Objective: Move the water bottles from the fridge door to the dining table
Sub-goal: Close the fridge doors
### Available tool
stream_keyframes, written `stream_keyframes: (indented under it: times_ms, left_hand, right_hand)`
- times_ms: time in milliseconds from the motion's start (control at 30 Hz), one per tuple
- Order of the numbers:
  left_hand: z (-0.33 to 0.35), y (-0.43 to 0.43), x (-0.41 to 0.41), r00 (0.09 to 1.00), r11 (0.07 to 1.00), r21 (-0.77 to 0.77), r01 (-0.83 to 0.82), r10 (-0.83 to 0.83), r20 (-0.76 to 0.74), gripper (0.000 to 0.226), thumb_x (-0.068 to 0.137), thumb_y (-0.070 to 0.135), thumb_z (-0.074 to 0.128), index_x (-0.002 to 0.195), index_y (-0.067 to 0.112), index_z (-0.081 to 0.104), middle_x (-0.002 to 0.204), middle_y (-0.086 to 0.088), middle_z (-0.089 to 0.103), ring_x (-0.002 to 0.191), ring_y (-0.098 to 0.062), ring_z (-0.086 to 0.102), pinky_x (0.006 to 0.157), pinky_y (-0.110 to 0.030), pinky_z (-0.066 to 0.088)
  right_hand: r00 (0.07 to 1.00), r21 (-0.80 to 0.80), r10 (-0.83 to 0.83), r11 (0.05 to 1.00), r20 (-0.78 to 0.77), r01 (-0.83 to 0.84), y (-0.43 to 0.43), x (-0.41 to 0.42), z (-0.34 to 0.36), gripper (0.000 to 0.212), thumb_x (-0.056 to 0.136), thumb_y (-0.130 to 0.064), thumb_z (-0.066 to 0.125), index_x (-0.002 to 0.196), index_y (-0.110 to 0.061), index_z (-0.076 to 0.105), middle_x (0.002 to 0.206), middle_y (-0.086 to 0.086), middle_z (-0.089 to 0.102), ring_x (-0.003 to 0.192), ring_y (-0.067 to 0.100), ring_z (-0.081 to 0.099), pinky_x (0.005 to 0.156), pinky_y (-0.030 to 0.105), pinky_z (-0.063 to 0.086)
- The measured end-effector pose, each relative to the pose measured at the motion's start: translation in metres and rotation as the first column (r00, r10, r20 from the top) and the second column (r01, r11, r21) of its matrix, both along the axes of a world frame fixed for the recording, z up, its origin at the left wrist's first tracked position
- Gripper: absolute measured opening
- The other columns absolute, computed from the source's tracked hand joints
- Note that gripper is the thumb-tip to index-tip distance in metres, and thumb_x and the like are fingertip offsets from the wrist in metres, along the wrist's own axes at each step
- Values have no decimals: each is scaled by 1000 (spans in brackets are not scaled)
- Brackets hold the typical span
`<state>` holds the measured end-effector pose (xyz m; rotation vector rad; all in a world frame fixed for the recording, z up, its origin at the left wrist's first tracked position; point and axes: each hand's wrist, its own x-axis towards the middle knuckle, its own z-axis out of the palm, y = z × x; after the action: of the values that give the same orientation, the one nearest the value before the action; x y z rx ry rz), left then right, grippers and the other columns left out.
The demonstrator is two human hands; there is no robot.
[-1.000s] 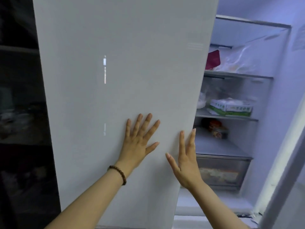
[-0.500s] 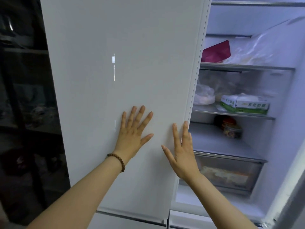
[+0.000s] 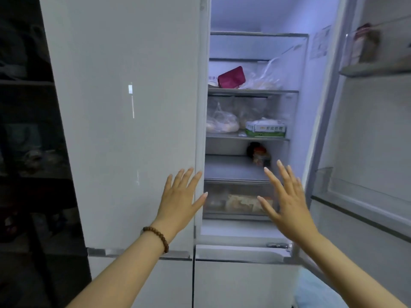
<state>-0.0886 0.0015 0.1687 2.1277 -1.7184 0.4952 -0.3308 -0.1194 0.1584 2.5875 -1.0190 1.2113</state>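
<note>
Your open right-hand fridge door [image 3: 367, 152] runs off the picture's right edge, so you see only part of its shelves. A blurred reddish-brown item [image 3: 364, 44] on its upper shelf cannot be identified. Your spread right hand [image 3: 287, 203] covers part of the clear crisper drawer [image 3: 231, 201], whose pale contents are too hazy to name. A small dark-lidded jar [image 3: 259, 155] is too blurred to read. The dark shelving unit [image 3: 29, 141] at your left is too dim to make out.
</note>
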Motion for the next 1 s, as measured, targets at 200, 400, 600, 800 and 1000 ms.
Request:
stream_keyframes:
  times_ms: [200, 400, 600, 800, 1000]
  left_hand:
    - [-19, 12, -85, 989, 998, -34, 58, -62, -132, 84, 75, 69, -6, 149, 32, 4, 160, 4, 5, 147, -18, 2, 118, -38, -2]
    - [-3, -5, -205, 977, 983, -95, 155, -167, -130, 99, 65, 77, -24, 149, 32, 5, 159, 6, 5, 147, -16, -1, 119, -38, -3]
    - [42, -49, -323, 959, 953, -211, 216, -248, -137, 71, 86, 65, 6, 149, 32, 3, 159, 6, 3, 147, -15, -1, 119, -35, -5]
    - [50, -98, -433, 867, 925, -240, 296, -365, -339, 68, 86, 64, 14, 148, 35, 9, 159, 9, 11, 146, -10, 6, 120, -36, 0]
    - [51, -109, -464, 815, 934, -219, 281, -353, -460, 59, 94, 57, 23, 148, 38, 10, 157, 12, 18, 144, -7, 12, 117, -32, 1]
  right_hand:
    - [999, -10, -32, 999, -40, 31, 43, -92, 12, 66, 87, -58, 33, 147, -35, 17, 160, -6, 0, 147, 15, -6, 119, 40, -1]
    - [990, -149, -138, 978, 41, 143, 59, -215, 54, 66, 89, -52, 42, 147, -34, 15, 159, -6, -2, 147, 16, -7, 118, 33, -10]
    - [975, -269, -99, 951, 201, 152, 35, -313, 90, 68, 87, -51, 46, 147, -27, 23, 159, 1, 3, 148, 22, -2, 119, 46, 1]
    - [931, 13, 19, 1000, 366, -25, -19, -387, 90, 81, 86, -54, 54, 148, -37, 4, 158, -10, -15, 143, 1, -15, 116, 38, 5]
    - [865, 195, 147, 943, 479, -268, -48, -393, 72, 90, 81, -51, 57, 147, -41, -3, 157, -16, -13, 135, -18, -14, 106, 17, 2]
